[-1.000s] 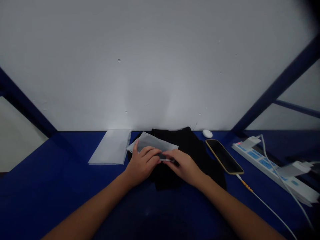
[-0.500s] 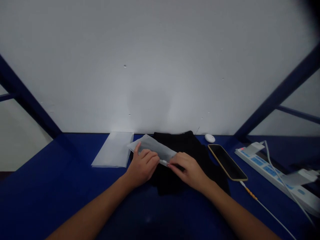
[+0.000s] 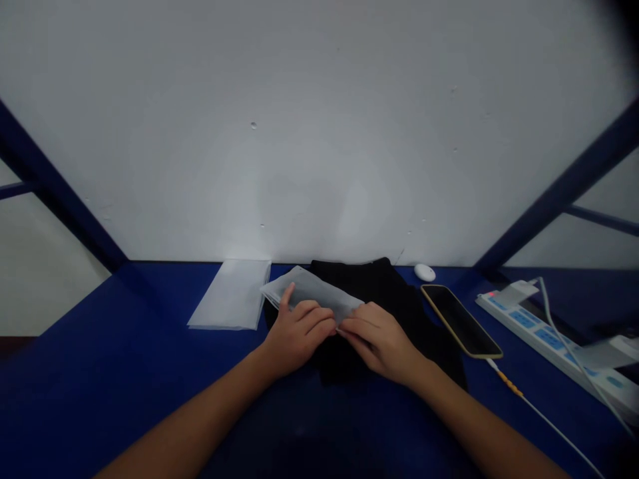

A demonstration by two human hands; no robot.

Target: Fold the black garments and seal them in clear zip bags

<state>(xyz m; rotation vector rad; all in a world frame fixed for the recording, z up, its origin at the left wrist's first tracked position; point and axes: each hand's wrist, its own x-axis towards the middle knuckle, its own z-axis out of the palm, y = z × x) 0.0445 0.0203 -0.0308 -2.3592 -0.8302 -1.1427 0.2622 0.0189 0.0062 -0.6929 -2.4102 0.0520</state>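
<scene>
A translucent plastic bag (image 3: 312,295) lies on a folded black garment (image 3: 394,299) on the blue table (image 3: 100,372). My left hand (image 3: 298,332) presses on the bag's near edge, thumb up along the bag and fingers curled. My right hand (image 3: 380,339) meets it from the right, fingertips pinched at the same edge of the bag. The fingertips of both hands touch. What lies under the fingers is hidden.
A stack of flat translucent bags (image 3: 230,303) lies to the left. A small white oval object (image 3: 425,272) sits by the wall. A phone (image 3: 461,320) with a cable lies at the right, beside a white power strip (image 3: 559,346). Blue frame posts rise at both sides.
The view shifted slightly. My right hand slid left along the bag's edge until its fingertips met my left hand. The small light strip seen between the hands earlier is now covered.
</scene>
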